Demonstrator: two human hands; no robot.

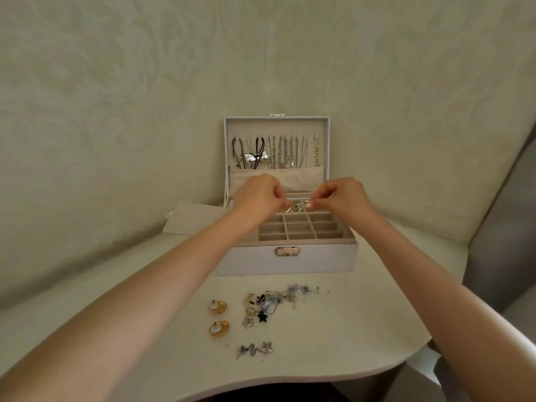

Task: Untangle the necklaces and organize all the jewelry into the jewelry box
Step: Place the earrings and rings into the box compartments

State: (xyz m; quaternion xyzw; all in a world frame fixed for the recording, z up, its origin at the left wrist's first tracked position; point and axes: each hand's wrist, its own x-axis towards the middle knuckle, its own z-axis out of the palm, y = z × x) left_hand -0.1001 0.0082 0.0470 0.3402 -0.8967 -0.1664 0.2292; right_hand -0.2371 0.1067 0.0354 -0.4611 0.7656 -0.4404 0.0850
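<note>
Our pale table [362,314], the open jewelry box [290,261] at its back, necklaces [278,152] hung in the raised lid [277,121], our left hand [256,195] and right hand [343,198] over the rear compartments, each pinching a small piece [309,203] we cannot identify, loose jewelry [269,303] heaped before the box, gold earrings [218,306] beside it

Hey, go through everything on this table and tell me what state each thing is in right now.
jewelry box, open, lid upright.
necklaces, hanging inside the lid.
front compartments, empty.
loose jewelry, lying on the table, outside the box.
left hand, fingers curled over the back compartments; what it holds is unclear.
right hand, fingers curled likewise; hold unclear.
</note>
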